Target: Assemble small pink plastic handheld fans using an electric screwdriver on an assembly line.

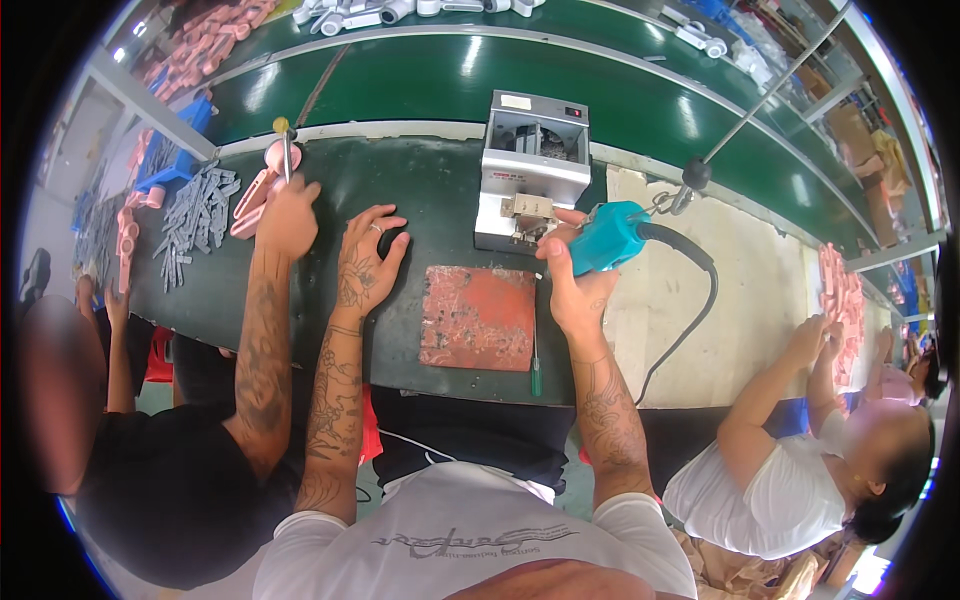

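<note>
My left hand [368, 265] rests on the dark green table mat, fingers stretched out and nothing in them. My right hand [578, 300] is wrapped round a teal electric screwdriver [608, 240], with its black cable curving down to the right. The driver's front end points at the feed opening of a silver screw feeder [535, 165]; my fingers hide its tip. Between my forearms lies a worn red square pad [475, 325]. A small hand screwdriver [536, 378] with a green handle lies along the pad's right edge.
At left, a co-worker's hand [288, 220] grips a tool over pink parts [252, 200]; grey parts [200, 215] lie beside a blue bin [180, 140]. A balancer cord [770, 90] hangs above the driver. Another person handles pink parts [840, 300] at right. A green conveyor [400, 85] runs behind.
</note>
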The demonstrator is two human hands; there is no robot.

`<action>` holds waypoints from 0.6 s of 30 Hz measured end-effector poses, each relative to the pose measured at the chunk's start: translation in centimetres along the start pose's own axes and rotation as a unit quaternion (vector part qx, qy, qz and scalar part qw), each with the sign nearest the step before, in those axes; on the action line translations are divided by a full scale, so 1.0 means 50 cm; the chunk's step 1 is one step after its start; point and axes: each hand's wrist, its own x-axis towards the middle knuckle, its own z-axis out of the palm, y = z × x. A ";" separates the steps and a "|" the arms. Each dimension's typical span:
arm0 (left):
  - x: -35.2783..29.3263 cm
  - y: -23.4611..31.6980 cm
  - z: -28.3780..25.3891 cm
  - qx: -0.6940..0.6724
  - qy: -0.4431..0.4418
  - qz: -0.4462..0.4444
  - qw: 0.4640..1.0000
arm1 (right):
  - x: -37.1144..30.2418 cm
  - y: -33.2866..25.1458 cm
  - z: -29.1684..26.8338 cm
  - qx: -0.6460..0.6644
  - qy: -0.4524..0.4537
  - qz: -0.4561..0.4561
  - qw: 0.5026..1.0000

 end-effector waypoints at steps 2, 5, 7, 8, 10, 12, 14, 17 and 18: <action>0.000 -0.001 0.001 0.000 0.000 0.001 1.000 | 0.000 0.002 0.000 0.002 0.002 0.004 1.000; 0.000 -0.004 0.004 0.002 0.000 0.006 1.000 | 0.000 0.008 0.000 -0.024 -0.004 -0.021 0.999; 0.000 -0.001 0.004 0.003 0.000 0.000 1.000 | 0.000 0.004 0.001 -0.024 -0.004 -0.017 1.000; 0.000 -0.001 0.003 0.003 0.000 0.000 1.000 | 0.000 0.004 0.001 -0.024 -0.004 -0.017 1.000; 0.000 -0.001 0.003 -0.002 -0.001 -0.004 1.000 | 0.000 0.003 0.001 -0.019 -0.006 -0.018 1.000; -0.001 -0.001 0.003 -0.002 0.000 -0.004 1.000 | 0.000 0.000 0.002 -0.006 -0.001 -0.013 1.000; -0.001 -0.001 0.004 -0.003 0.000 -0.003 1.000 | -0.001 0.000 0.001 0.006 0.005 -0.009 1.000; -0.001 -0.001 0.003 -0.004 -0.003 -0.005 1.000 | -0.002 0.000 0.001 -0.006 0.004 -0.013 1.000; -0.001 -0.001 0.002 -0.003 -0.004 -0.006 1.000 | -0.002 -0.003 0.002 0.002 0.005 0.001 1.000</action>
